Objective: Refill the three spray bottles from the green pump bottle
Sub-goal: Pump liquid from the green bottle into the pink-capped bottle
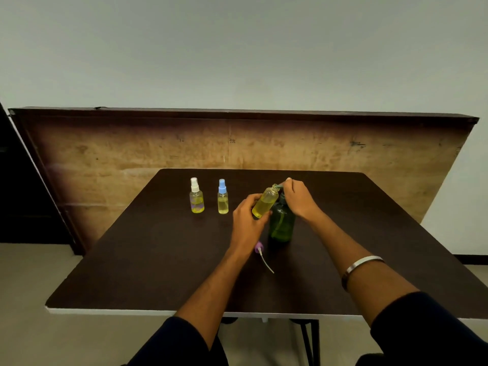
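Head view: uncapped spray bottle (264,202) tilts, mouth toward pump nozzle (280,185).

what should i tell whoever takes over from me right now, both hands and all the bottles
Left hand holds the uncapped spray bottle, tilted, its mouth at the pump spout.
Right hand is on the pump head of the green pump bottle, which stands on the table.
The purple spray cap with its tube lies on the table in front of the green bottle.
The white-capped bottle and the blue-capped bottle stand capped at the back left, both holding yellow liquid.
Done, apparently: those two. Left: finish filling the held bottle, screw the purple cap back on, set it down.
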